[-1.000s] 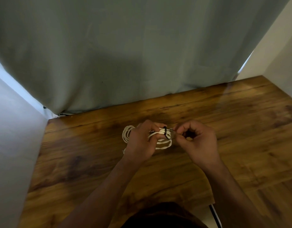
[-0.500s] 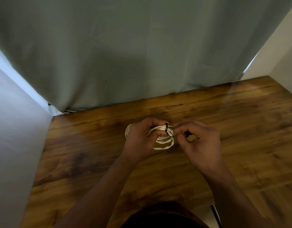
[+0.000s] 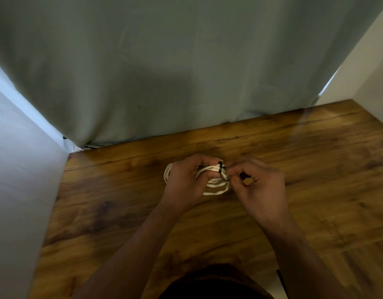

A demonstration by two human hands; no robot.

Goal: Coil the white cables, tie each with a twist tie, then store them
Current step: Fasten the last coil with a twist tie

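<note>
Currently we have one white cable (image 3: 216, 187) fully coiled and held just above the wooden table (image 3: 315, 169), near the curtain (image 3: 186, 72). Our left hand (image 3: 186, 182) is curled round the coil; our right hand (image 3: 259, 186) pinches the black twist tie (image 3: 221, 171), which already circles the bundle. We judge the twisting unfinished. Storage remains; no other cables or container are visible from the coil outward.
</note>
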